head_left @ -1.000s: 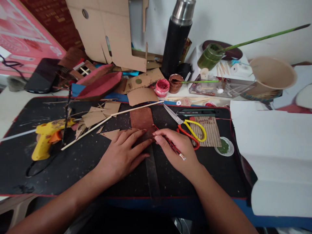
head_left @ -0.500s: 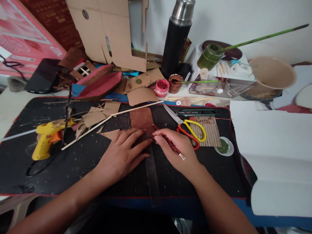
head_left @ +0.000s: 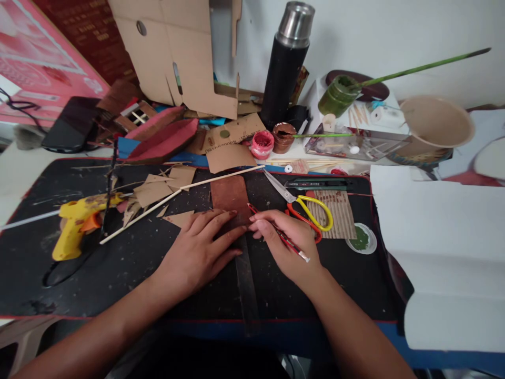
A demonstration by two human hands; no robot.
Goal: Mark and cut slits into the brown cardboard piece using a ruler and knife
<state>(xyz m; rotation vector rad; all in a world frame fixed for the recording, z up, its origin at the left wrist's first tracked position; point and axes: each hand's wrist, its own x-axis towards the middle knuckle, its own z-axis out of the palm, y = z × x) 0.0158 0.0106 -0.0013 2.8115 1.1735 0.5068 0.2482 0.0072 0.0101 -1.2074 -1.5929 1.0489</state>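
Observation:
A brown-painted piece of card (head_left: 229,193) lies on the black mat in front of me. Across its near end runs a clear ruler (head_left: 247,289), which stretches toward the mat's front edge. My left hand (head_left: 203,242) rests flat with fingers spread, pressing on the card and ruler. Between the thumb and fingers of my right hand (head_left: 290,242) is a red and black pencil (head_left: 292,246). Its tip sits at the card's right edge, and its white end tilts back toward me. The fingers of my left hand cover part of the ruler and card.
Scissors (head_left: 311,210) and corrugated card (head_left: 335,213) lie right of my hands, a lid of green paint (head_left: 362,238) beyond. On the left are a yellow glue gun (head_left: 74,223), cardboard scraps (head_left: 155,188) and a thin stick (head_left: 145,213). Paint jars (head_left: 262,144) and a black flask (head_left: 282,68) stand behind.
The pencil has tilted lower, its white end swinging right and toward me, as my right fingers shifted slightly. My left hand, the card and the ruler stay put.

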